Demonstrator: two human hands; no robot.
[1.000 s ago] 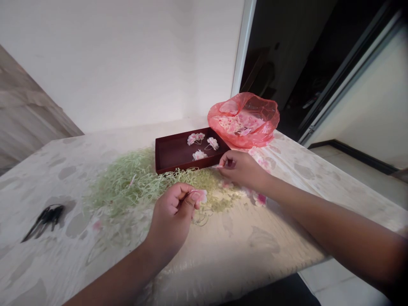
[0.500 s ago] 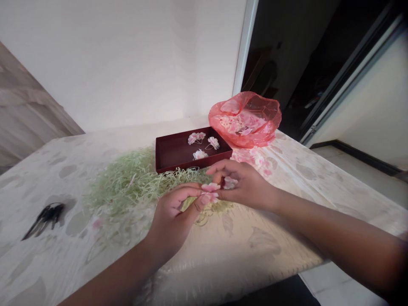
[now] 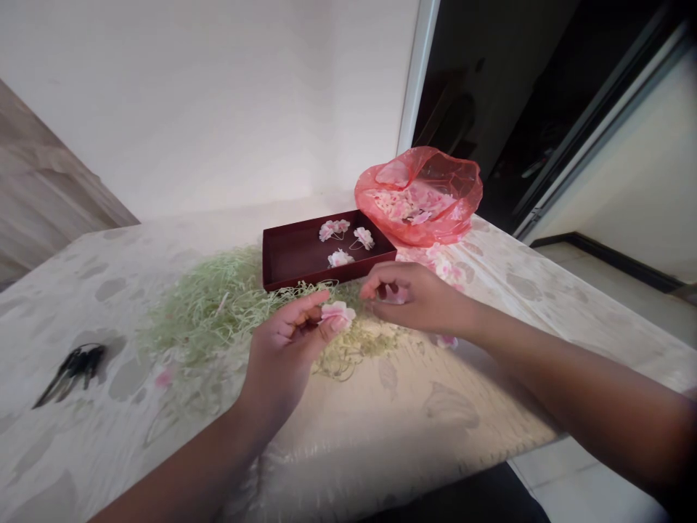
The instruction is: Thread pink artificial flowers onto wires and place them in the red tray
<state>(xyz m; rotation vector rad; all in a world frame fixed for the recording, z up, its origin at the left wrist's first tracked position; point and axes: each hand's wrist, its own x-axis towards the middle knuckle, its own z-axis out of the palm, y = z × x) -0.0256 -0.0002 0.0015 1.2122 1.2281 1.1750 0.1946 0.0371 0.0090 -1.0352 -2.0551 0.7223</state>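
- left hand (image 3: 286,345): holding a pink flower (image 3: 337,314) between thumb and fingers, index finger stretched out past it. grip sits low on the flower, so the petals stay out front and uncrushed; light pinch, probably because it's thin and soft.
- right hand (image 3: 417,296): just across from the flower, not touching it. fingers curled, gap narrow. some pale pink shows inside the curl; can't tell from here if it's gripped or lying behind.
- both hands are up in front of the body, over the near edge of the green shreds (image 3: 201,312). my read: close together like that, either one gets at the flower with little reach.
- maroon box (image 3: 294,254): just beyond the hands, opening up, so its inside faces the person. white-pink flowers (image 3: 363,238) lie toward its right end, thin loops of wire or stem showing on some.
- red plastic bag (image 3: 462,218): touching or nearly touching the box's far right corner, mouth spread wide. more blossoms (image 3: 414,200) inside, likely parked there for an easy right-side grab.
- loose flowers (image 3: 449,270) on the bench (image 3: 435,436) near the bag, partly behind the right hand.
- keys (image 3: 81,363): far left, well apart from the hands, out of the way i'd guess.
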